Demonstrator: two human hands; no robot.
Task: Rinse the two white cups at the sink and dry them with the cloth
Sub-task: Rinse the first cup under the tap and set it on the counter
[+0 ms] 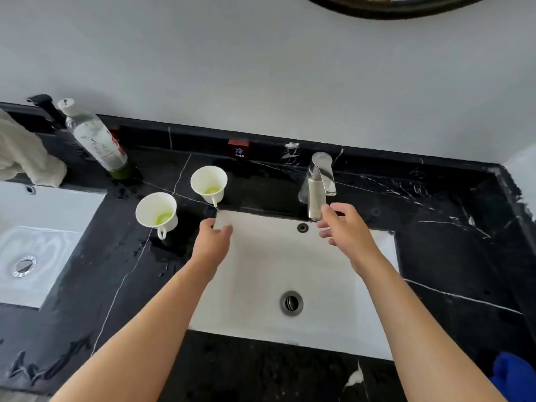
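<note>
Black marble counter (452, 227) with white veins runs wall to wall, a white rectangular sink (261, 256) sunk into it. Two white cups stand upright on the counter left of the basin's back corner: near cup (156, 211) and far cup (208, 182), each with green residue at the bottom, handles toward the viewer, well apart from each other. Left hand (213, 240) hovers over the basin's left rim, fingers loosely open, holding nothing, just beside the far cup's handle. Right hand (345, 227) open, empty, fingertips at the spout of the chrome tap (317, 184). Basin floor clear around the drain (291, 303). White cloth (26, 158) lies at far left beside a bottle (95, 140); second basin (34, 236) below it
</note>
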